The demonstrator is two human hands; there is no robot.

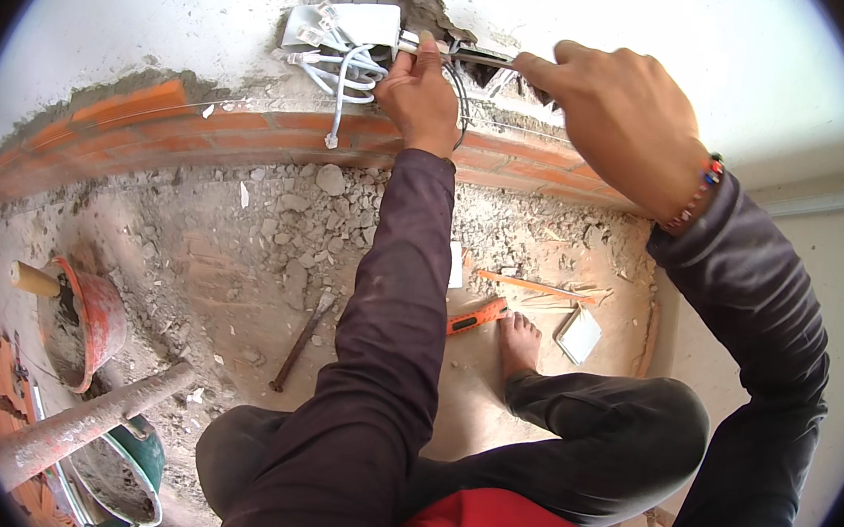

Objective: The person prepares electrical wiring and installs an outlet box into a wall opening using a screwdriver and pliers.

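Observation:
A white electrical box (358,22) sits at a broken hole in the white wall, with several grey-white cables (346,76) ending in clear plugs hanging at its front. My left hand (421,98) is closed by the box's right side, thumb and fingers pinching a short white plastic piece (408,44). To its right, my right hand (626,111) is closed on a thin grey metal tool (480,58), whose tip points left toward the left hand. The tool's exact kind is unclear, as the hand covers part of it. Thin dark wires (462,96) hang between the hands.
Exposed red brick (283,134) runs below the hole. Rubble (316,214) covers the floor, with a metal rod (303,341), an orange tool (478,316) and a white square plate (578,335) near my bare foot. A red bucket (101,321), green bucket (146,455) and wooden handle (92,425) stand left.

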